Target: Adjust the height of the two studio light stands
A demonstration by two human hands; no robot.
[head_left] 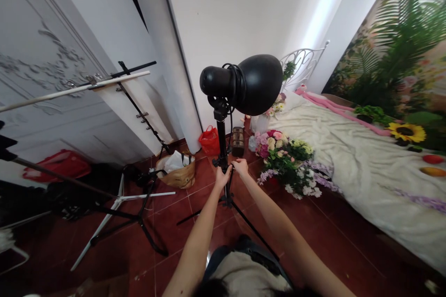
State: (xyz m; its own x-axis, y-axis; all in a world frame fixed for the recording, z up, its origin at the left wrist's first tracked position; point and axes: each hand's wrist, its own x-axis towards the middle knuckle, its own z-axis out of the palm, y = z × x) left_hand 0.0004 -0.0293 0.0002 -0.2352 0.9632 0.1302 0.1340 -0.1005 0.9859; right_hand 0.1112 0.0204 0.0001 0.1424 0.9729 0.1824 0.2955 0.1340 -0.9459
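Observation:
A black light stand (222, 141) rises in front of me, with a black studio lamp (261, 84) on top. The lamp's cord (238, 82) is coiled around its neck. My left hand (223, 176) is closed around the stand's pole, below a clamp collar (219, 162). Just right of the pole, my right hand (240, 166) is closed with thumb and fingers pinched at the stand's collar; the exact part between them is hidden. The tripod legs (256, 232) spread over the floor below my hands.
Other stands (139, 216) and a white crossbar (118, 79) are at left. A basket (181, 171), red bag (209, 140) and small chest (238, 141) stand behind the lamp. Flowers (278, 148) sit beside the cloth-covered bed (348, 148) at right. Red tiles (174, 213) cover the floor.

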